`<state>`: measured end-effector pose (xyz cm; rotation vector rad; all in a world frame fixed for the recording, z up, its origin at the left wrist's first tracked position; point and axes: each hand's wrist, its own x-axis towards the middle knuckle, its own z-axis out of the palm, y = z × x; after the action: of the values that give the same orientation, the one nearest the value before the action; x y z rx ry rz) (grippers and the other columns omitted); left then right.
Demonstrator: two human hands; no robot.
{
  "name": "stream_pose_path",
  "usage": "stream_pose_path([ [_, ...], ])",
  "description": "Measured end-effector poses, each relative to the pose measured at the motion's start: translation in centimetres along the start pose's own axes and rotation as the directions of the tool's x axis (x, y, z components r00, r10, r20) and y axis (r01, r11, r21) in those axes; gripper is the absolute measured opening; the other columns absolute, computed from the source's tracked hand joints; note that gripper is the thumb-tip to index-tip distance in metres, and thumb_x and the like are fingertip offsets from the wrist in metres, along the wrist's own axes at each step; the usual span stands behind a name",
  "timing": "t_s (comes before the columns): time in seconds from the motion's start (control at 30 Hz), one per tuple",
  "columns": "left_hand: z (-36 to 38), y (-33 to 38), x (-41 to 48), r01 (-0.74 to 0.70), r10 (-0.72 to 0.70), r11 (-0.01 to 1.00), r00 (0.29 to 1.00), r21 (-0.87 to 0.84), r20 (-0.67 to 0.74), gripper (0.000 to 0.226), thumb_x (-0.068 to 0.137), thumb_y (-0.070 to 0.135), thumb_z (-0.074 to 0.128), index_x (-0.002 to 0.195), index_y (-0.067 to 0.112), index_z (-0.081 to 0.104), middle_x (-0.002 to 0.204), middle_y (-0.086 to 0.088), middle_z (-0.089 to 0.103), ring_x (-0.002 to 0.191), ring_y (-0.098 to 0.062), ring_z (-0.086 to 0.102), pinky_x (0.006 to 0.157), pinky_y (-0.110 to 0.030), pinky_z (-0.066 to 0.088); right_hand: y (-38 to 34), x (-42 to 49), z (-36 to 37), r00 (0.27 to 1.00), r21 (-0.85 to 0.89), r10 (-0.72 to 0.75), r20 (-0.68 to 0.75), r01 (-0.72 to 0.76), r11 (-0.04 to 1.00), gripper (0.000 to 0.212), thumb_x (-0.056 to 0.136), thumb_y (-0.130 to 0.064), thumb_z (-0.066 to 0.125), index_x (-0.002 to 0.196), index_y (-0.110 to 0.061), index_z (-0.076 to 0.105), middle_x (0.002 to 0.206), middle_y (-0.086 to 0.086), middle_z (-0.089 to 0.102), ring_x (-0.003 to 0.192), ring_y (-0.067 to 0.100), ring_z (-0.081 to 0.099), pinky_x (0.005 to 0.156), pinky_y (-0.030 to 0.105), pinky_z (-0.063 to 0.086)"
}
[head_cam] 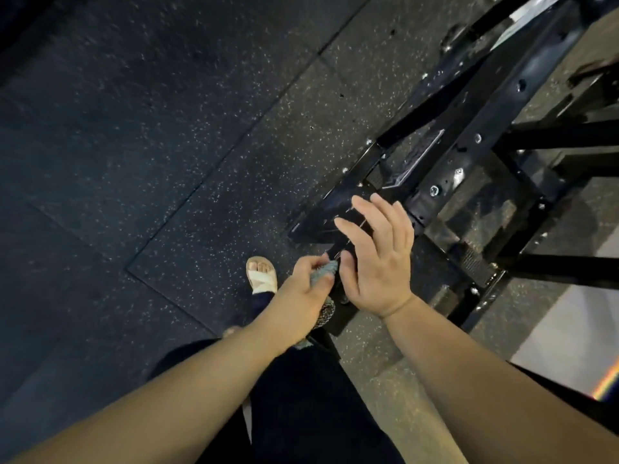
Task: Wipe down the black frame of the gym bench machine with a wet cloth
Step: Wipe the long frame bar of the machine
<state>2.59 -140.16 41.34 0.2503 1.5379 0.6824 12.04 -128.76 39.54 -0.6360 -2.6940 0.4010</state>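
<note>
The black metal frame (445,169) of the gym bench machine runs diagonally from the upper right down to the middle, with bolts and a wet sheen on its beams. Its low foot plate (321,219) lies just beyond my hands. My left hand (303,298) is closed around a bunched grey-blue cloth (323,272), whose tail hangs below the palm. My right hand (376,259) hovers beside it with fingers spread and holds nothing, its fingertips over the foot plate.
Dark speckled rubber floor mats (150,145) cover the ground to the left and front. My sandalled foot (262,275) stands just left of the frame's foot. Cross bars (566,135) of the machine fill the right side. A pale floor strip (576,323) shows at the right edge.
</note>
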Motion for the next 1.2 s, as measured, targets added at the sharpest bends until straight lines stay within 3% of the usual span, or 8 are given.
stream_pose_path([
  [0.13, -0.3, 1.0, 0.9, -0.007, 0.01, 0.995, 1.0, 0.102, -0.026, 0.025, 0.099, 0.028, 0.042, 0.122, 0.023, 0.051, 0.107, 0.021, 0.045, 0.103, -0.001, 0.044, 0.088, -0.018, 0.032, -0.3, -0.8, -0.1, 0.983, -0.006, 0.181, -0.027, -0.182, 0.983, 0.047, 0.083, -0.016, 0.049, 0.13, -0.014, 0.044, 0.143, 0.014, 0.029, 0.138, 0.037, 0.023, 0.116, 0.054, 0.013],
  [0.27, 0.0, 2.0, 2.7, 0.029, -0.012, 0.994, 0.987, 0.107, -0.16, 0.021, 0.093, 0.026, 0.054, 0.109, 0.021, 0.067, 0.111, 0.001, 0.064, 0.106, -0.015, 0.058, 0.098, -0.035, 0.044, -1.5, -1.3, 0.3, 0.846, 0.072, 0.527, -0.075, -0.523, 0.849, 0.055, 0.088, -0.007, 0.05, 0.14, -0.01, 0.033, 0.153, 0.014, 0.015, 0.145, 0.029, 0.01, 0.119, 0.041, 0.013],
  [0.37, -0.8, 2.3, 2.1, 0.02, -0.012, 0.979, 0.999, 0.203, -0.044, 0.032, 0.094, 0.027, 0.054, 0.125, 0.024, 0.061, 0.122, 0.003, 0.063, 0.113, -0.014, 0.056, 0.103, -0.033, 0.042, -5.0, -0.9, 0.3, 0.459, 0.327, 0.888, 0.0, -0.839, 0.434, 0.062, 0.098, -0.012, 0.045, 0.151, -0.008, 0.014, 0.156, 0.004, 0.001, 0.141, -0.001, 0.001, 0.113, 0.01, 0.005],
  [0.5, -3.5, 2.2, 0.1, -0.053, -0.054, 0.942, 0.951, 0.332, 0.306, 0.049, 0.098, 0.021, 0.046, 0.145, 0.03, 0.033, 0.123, 0.0, 0.054, 0.107, -0.009, 0.051, 0.088, -0.011, 0.035, -6.2, 1.1, 0.4, -0.35, 0.671, 0.936, 0.038, -0.685, -0.283, 0.044, 0.104, -0.03, 0.03, 0.146, -0.016, 0.033, 0.146, 0.004, 0.039, 0.137, 0.017, 0.034, 0.11, 0.025, 0.025],
  [0.57, -4.1, 1.9, -0.3, -0.093, -0.054, 0.912, 0.938, 0.399, 0.342, 0.049, 0.1, 0.021, 0.043, 0.146, 0.03, 0.03, 0.129, -0.005, 0.055, 0.107, -0.015, 0.055, 0.081, -0.012, 0.036, -5.6, 2.1, 0.5, -0.502, 0.609, 0.865, 0.009, -0.683, -0.403, 0.045, 0.104, -0.037, 0.024, 0.129, -0.013, 0.054, 0.126, 0.005, 0.057, 0.124, 0.025, 0.049, 0.099, 0.03, 0.033],
  [0.77, -0.8, 6.2, 4.1, -0.011, 0.001, 0.996, 0.993, 0.09, 0.117, 0.04, 0.1, 0.016, 0.043, 0.139, 0.016, 0.045, 0.141, 0.0, 0.048, 0.128, -0.014, 0.045, 0.107, -0.022, 0.033, -6.1, 3.0, 0.7, -0.484, 0.303, 0.873, -0.052, -0.841, -0.448, 0.052, 0.105, -0.04, 0.017, 0.125, -0.012, 0.056, 0.127, 0.012, 0.059, 0.116, 0.032, 0.052, 0.082, 0.036, 0.034],
  [0.97, -2.0, 6.7, 2.7, -0.101, 0.018, 0.951, 0.962, 0.292, 0.272, 0.043, 0.101, 0.014, 0.039, 0.144, 0.016, 0.037, 0.146, 0.004, 0.041, 0.12, 0.003, 0.036, 0.098, -0.01, 0.028, -6.0, 2.7, 0.9, -0.484, 0.292, 0.872, -0.074, -0.846, -0.445, 0.05, 0.104, -0.041, 0.018, 0.123, -0.015, 0.057, 0.122, 0.01, 0.061, 0.113, 0.032, 0.053, 0.076, 0.035, 0.03],
  [1.2, 2.6, 15.9, 8.4, -0.34, 0.297, 0.881, 0.939, 0.331, 0.172, 0.043, 0.102, 0.015, 0.037, 0.145, 0.013, 0.034, 0.147, 0.002, 0.039, 0.124, -0.006, 0.043, 0.102, -0.014, 0.031, -6.0, 2.7, 1.1, -0.53, 0.253, 0.847, -0.035, -0.825, -0.506, 0.041, 0.104, -0.04, 0.02, 0.085, -0.018, 0.048, 0.078, -0.003, 0.048, 0.073, 0.023, 0.042, 0.064, 0.034, 0.027],
])
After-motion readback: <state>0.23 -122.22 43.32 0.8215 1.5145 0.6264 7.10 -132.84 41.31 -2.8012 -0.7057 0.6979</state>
